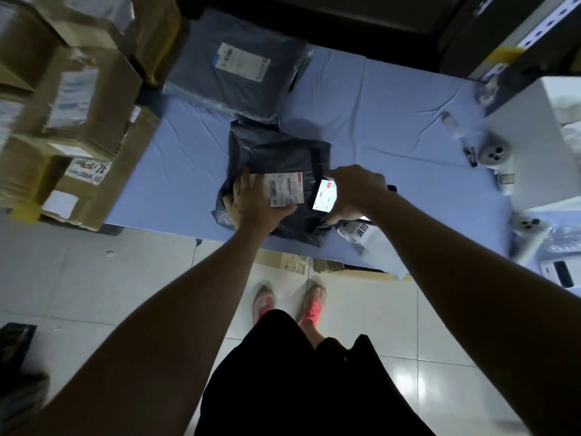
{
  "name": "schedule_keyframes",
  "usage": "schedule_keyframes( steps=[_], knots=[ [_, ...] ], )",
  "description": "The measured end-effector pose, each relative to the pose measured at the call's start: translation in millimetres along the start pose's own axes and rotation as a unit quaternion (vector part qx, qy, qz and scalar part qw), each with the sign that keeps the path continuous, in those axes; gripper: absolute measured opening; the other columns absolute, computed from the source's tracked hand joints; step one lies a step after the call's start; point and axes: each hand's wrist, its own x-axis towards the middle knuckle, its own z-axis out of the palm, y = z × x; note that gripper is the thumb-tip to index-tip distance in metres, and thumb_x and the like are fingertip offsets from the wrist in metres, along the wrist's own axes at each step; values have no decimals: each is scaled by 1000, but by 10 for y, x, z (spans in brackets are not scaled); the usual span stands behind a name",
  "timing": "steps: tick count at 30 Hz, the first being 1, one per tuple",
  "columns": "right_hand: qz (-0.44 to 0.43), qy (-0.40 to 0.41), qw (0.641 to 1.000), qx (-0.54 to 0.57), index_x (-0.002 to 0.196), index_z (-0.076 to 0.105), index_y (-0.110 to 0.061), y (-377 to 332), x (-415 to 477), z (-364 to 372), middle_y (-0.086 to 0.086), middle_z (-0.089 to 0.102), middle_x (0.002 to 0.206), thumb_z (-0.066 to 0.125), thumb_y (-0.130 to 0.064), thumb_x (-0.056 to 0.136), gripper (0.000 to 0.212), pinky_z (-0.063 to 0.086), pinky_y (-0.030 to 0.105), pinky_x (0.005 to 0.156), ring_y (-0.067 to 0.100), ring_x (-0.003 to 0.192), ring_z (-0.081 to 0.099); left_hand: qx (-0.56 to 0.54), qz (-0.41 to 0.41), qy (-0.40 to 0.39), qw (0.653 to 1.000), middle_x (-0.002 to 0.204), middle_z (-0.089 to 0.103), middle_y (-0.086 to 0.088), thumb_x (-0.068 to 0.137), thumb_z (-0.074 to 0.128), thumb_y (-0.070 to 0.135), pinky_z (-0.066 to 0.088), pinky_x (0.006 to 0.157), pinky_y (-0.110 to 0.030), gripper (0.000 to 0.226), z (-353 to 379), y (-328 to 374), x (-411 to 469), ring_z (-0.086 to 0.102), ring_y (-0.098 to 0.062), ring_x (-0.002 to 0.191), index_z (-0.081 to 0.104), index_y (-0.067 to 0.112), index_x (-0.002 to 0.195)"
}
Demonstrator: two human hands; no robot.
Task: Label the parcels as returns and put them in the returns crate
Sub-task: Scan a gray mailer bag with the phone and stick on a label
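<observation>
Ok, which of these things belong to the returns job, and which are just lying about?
In the job: dark parcel under the left hand; phone held in the right hand; grey parcel behind; return labels beside the dark parcel.

Lying about: cardboard boxes on the left; white gadgets on the right.

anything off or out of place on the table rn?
Minor only. The white returns-label strip trails over the table's near edge, by the right forearm, and could slide off. The near grey parcel lies crumpled and askew under the left hand; the right hand holds a lit phone. No visible damage or spills.
</observation>
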Motion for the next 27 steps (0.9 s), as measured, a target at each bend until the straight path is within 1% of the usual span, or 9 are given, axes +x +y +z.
schedule_keyframes(
  steps=[2,4,8,11,15,20,22,24,27],
  knots=[
    [2,3,1000,-3,144,42,-26,-21,-72,-4,1,60,131,89,-51,59,100,38,36,81,27,121,55,7,12,-3,1000,153,35,-8,60,66,83,29,109,-54,98,-17,-16,5,32,-33,140,42,28,138],
    [9,8,1000,1,143,44,-26,-45,-131,-5,1,61,129,90,-50,58,99,37,36,80,27,120,56,3,19,-23,1000,154,33,-8,60,69,80,27,109,-56,94,-48,-42,19,31,-33,140,44,28,134],
    [20,17,1000,-6,138,47,-28,-90,-212,-22,0,63,123,90,-52,57,94,35,36,79,26,116,58,-1,49,-66,997,158,26,-6,63,70,77,23,113,-56,95,-125,-176,57,25,-32,144,41,31,141],
    [25,29,999,-3,139,47,-26,-128,-255,-22,1,63,124,91,-51,58,95,36,36,79,27,116,59,1,68,-88,994,159,21,-5,65,72,73,22,114,-54,95,-183,-254,69,21,-32,145,39,33,144],
    [39,37,999,-9,138,48,-23,-162,-296,-35,3,63,124,90,-52,57,96,40,37,80,28,115,59,-12,60,-82,995,160,21,-5,64,75,72,21,115,-53,97,-211,-249,28,20,-32,146,40,32,145],
    [54,42,997,-20,136,50,-21,-110,-316,-30,3,64,122,90,-54,58,94,39,37,80,28,113,60,-24,55,-61,996,160,24,-5,64,76,71,21,116,-52,95,-224,-218,-29,21,-32,147,41,30,143],
    [61,48,997,-6,137,50,-22,-80,-327,-26,3,64,124,90,-52,58,94,40,37,82,28,115,59,-21,57,-64,996,160,25,-7,63,77,71,21,116,-54,97,-229,-223,-34,21,-34,147,40,30,143],
    [69,54,996,9,137,50,-24,-37,-341,-20,3,64,124,90,-52,58,93,39,36,81,27,116,58,-13,64,-68,996,159,25,-8,63,77,70,22,115,-54,98,-234,-218,-30,21,-35,146,39,30,143],
    [96,65,992,46,136,49,-27,85,-344,-23,2,62,125,89,-53,58,92,40,37,82,28,117,57,-6,57,-77,995,156,29,-9,60,79,70,24,114,-54,95,-255,-179,25,26,-34,143,43,29,138]
  ],
)
